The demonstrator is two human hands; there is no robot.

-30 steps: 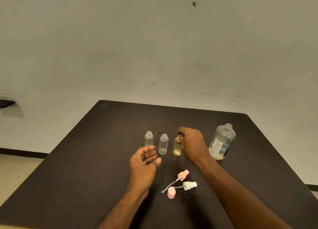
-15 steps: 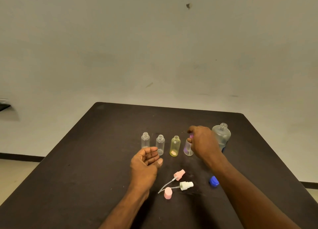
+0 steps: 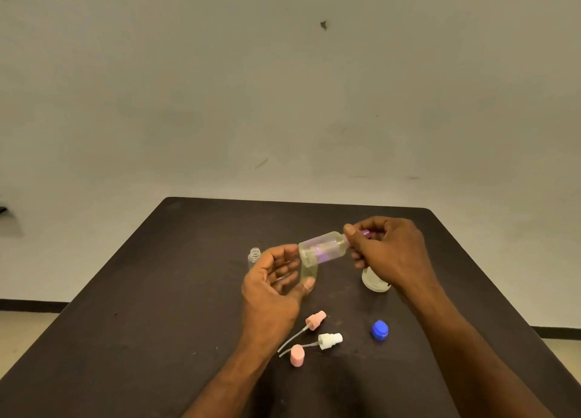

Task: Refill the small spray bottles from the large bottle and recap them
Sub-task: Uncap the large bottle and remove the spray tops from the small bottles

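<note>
Now the right hand [image 3: 390, 254] pinches a purple-capped spray bottle [image 3: 322, 249] aloft; the left hand [image 3: 273, 287], open, holds nothing. At six o'clock lie two spray heads, one pink cap [image 3: 297, 355], one blue cap [image 3: 379, 330].

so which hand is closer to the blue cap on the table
Right. The right hand is up above the blue cap, pinching a small bottle's purple top. The left hand hovers farther off to the cap's left.

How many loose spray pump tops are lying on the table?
2: a pink spray pump top near the left wrist, and a white spray pump top just below it. A third stays on the held bottle.
</note>
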